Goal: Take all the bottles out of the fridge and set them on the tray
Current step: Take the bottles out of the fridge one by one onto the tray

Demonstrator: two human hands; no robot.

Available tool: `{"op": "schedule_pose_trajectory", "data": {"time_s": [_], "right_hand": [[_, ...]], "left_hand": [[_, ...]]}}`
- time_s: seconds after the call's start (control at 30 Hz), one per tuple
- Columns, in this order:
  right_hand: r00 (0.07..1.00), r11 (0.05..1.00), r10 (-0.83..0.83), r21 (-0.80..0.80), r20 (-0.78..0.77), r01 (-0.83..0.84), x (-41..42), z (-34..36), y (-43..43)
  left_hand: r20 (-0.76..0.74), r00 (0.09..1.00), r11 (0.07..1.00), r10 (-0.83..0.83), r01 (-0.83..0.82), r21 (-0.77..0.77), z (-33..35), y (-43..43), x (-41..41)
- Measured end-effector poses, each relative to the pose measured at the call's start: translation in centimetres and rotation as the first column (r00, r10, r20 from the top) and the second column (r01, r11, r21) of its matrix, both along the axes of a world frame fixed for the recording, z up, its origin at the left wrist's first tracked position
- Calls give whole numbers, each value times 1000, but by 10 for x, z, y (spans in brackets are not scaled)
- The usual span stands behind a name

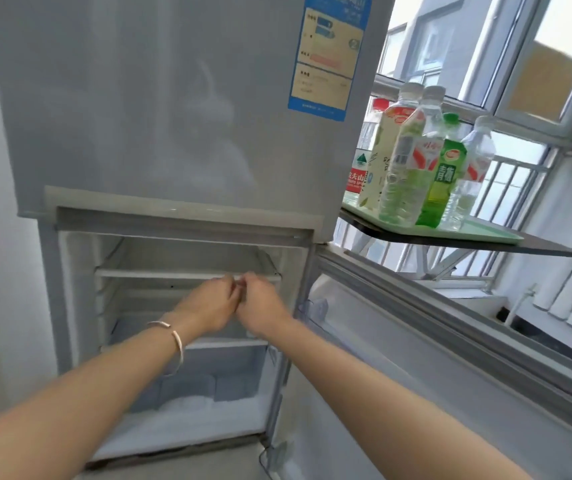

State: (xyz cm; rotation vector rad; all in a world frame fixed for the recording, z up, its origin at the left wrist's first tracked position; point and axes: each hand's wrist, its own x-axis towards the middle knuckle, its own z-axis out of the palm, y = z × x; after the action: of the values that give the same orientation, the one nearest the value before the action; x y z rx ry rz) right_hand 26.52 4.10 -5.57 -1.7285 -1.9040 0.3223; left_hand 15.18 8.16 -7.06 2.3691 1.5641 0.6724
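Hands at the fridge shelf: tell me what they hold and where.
Cannot be told: the left hand and right hand meet, hiding any grip.

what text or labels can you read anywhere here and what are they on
"青梅" in white characters on the green bottle on the tray.
"农夫山", partly hidden, on the red label of the red-capped bottle.
"2" in a circle on the blue-bordered sticker on the fridge door; its other print is too blurred to read.
The red and white labels on the clear bottles are too blurred to read.
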Motion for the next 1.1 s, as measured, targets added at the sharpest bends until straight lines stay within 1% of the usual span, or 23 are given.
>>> {"op": "schedule_pose_trajectory", "data": {"time_s": [0.07,0.1,0.17,0.2,0.37,0.47,0.63,0.7,0.87,1.0,1.1], "right_hand": [[995,980,11,-201,104,10,-10,-32,19],[988,964,8,-264,155,34,-10,-49,30],[967,940,17,-333,256,71,-12,-85,55],[957,935,9,-342,289,94,-8,-97,61],[894,891,-52,-384,445,243,8,-145,121],[897,878,-94,-389,432,280,18,-164,155],[907,853,-82,-441,413,278,29,-192,184],[912,865,-99,-420,397,276,28,-200,188],[918,918,-154,-292,364,270,16,-200,173],[906,960,-183,-129,381,248,-4,-187,144],[891,974,-205,-9,405,228,-6,-157,124]], "left_hand": [[-140,989,996,48,-57,-63,-36,9,-13],[-220,973,993,72,-91,-79,-52,12,-16],[-328,934,981,141,-177,-82,-84,22,-20],[-350,925,980,150,-186,-72,-93,23,-19],[-312,935,971,170,-212,-106,-135,51,3],[-318,931,968,180,-225,-112,-155,73,14],[-319,929,958,186,-244,-152,-174,95,22],[-324,928,954,183,-247,-168,-179,96,21],[-324,928,951,186,-253,-179,-179,91,13],[-283,937,948,203,-261,-182,-161,82,8],[-260,949,966,177,-218,-138,-138,67,4]]}}
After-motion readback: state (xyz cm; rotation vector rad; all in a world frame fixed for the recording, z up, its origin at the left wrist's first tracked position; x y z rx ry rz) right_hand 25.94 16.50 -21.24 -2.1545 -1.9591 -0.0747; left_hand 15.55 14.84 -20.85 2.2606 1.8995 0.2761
